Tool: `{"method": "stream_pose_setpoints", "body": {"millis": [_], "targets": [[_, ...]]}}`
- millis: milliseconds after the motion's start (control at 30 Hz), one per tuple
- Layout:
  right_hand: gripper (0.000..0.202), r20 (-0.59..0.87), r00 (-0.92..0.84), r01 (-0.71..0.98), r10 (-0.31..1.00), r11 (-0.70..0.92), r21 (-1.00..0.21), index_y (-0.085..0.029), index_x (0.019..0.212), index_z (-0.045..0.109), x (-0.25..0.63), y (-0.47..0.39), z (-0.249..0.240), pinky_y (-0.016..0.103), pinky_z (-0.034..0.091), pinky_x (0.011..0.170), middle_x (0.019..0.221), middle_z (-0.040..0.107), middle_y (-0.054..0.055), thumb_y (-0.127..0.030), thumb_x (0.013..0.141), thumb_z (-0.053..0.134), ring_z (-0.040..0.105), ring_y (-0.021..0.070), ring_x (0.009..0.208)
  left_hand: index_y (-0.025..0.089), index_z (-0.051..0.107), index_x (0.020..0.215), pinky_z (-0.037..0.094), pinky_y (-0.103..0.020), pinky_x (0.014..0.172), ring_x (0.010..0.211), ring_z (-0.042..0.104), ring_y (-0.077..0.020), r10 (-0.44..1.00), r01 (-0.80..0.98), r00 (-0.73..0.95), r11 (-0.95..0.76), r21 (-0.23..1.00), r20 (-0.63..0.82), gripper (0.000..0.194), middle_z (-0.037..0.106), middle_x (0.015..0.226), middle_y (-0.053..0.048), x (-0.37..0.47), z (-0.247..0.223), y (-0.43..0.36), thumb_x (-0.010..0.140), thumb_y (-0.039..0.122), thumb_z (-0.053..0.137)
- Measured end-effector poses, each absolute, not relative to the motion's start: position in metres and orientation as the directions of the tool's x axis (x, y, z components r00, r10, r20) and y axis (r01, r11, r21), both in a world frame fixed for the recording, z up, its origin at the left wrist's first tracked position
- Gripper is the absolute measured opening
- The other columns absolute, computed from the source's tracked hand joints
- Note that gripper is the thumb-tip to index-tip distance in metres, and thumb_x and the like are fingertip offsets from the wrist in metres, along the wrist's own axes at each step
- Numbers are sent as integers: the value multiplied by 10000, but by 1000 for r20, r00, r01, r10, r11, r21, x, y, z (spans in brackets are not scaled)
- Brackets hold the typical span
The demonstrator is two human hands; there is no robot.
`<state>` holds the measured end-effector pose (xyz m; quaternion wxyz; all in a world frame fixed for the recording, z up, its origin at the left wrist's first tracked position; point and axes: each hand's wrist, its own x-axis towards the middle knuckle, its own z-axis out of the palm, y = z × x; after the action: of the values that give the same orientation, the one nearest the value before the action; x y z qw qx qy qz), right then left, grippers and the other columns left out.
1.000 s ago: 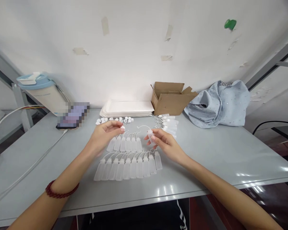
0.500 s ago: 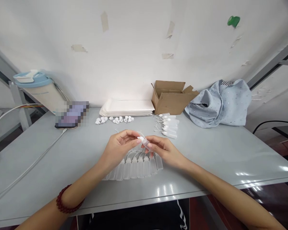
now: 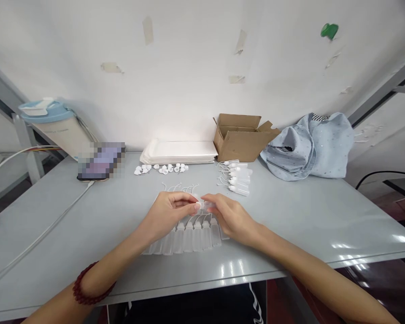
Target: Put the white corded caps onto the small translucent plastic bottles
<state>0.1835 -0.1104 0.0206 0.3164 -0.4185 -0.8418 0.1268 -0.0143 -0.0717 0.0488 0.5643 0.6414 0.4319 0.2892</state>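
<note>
Over the middle of the table, a small translucent squeeze bottle (image 3: 206,205) lies nearly sideways between my hands. My left hand (image 3: 167,215) pinches its white cap end (image 3: 198,205) between thumb and fingers. The fingers of my right hand (image 3: 235,219) are closed round the bottle's body and hide much of it. Just below, several clear bottles (image 3: 188,238) lie side by side in a row with thin white cords at their necks. More cord ends (image 3: 180,186) show behind my left fingers.
Several loose white caps (image 3: 170,169) are scattered before a stack of white envelopes (image 3: 182,150). Capped bottles with cords (image 3: 238,175) lie by an open cardboard box (image 3: 241,146). A light blue cloth bag (image 3: 310,148) is at right; a phone (image 3: 101,162) and tumbler (image 3: 56,128) at left.
The bottle has turned from slanted to nearly level and dropped slightly. My right hand has rolled over, its back now facing up more. My left hand still pinches the cap end.
</note>
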Motion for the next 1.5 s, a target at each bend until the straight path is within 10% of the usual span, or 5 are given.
{"method": "stream_pose_setpoints", "body": {"millis": [167, 367, 700, 1167, 1500], "targets": [[289, 369, -427, 557, 826, 561, -612, -212, 1193, 439, 183, -114, 27, 319, 496, 648, 941, 655, 91, -146, 919, 373, 625, 192, 803, 204, 707, 781, 549, -298, 701, 767, 667, -201, 850, 204, 524, -58, 977, -59, 152, 703, 786, -30, -15, 49, -75, 748, 350, 679], [201, 8, -402, 136, 916, 69, -988, -224, 1080, 415, 186, -111, 40, 220, 341, 468, 740, 632, 1, -362, 933, 423, 422, 92, 492, 213, 689, 811, 516, -274, 756, 832, 638, -171, 754, 203, 549, -539, 818, 361, 92, 677, 909, -41, -12, 49, -83, 828, 215, 599], [171, 186, -341, 377, 922, 315, -871, -226, 1112, 413, 182, -117, 38, 254, 384, 586, 788, 631, 5, -274, 948, 398, 507, 128, 636, 187, 588, 683, 465, -242, 566, 602, 579, -143, 810, 384, 585, -229, 894, -44, 366, 602, 655, -2, -12, 48, -80, 905, 433, 433], [276, -146, -472, 27, 869, -151, -988, -218, 1005, 408, 187, -109, 47, 191, 266, 447, 716, 619, -8, -435, 882, 526, 365, 64, 475, 171, 615, 803, 453, -208, 642, 659, 576, -104, 686, 270, 666, -588, 762, 293, 115, 650, 758, 9, -12, 47, -85, 858, 178, 515], [147, 446, -312, 526, 839, 543, -655, -183, 1029, 565, 187, -110, 36, 268, 469, 595, 823, 626, 43, -238, 903, 513, 553, 140, 673, 157, 614, 738, 483, -219, 566, 588, 589, -119, 831, 304, 554, -151, 940, -45, 284, 618, 666, 5, -13, 57, -77, 879, 376, 502]]}}
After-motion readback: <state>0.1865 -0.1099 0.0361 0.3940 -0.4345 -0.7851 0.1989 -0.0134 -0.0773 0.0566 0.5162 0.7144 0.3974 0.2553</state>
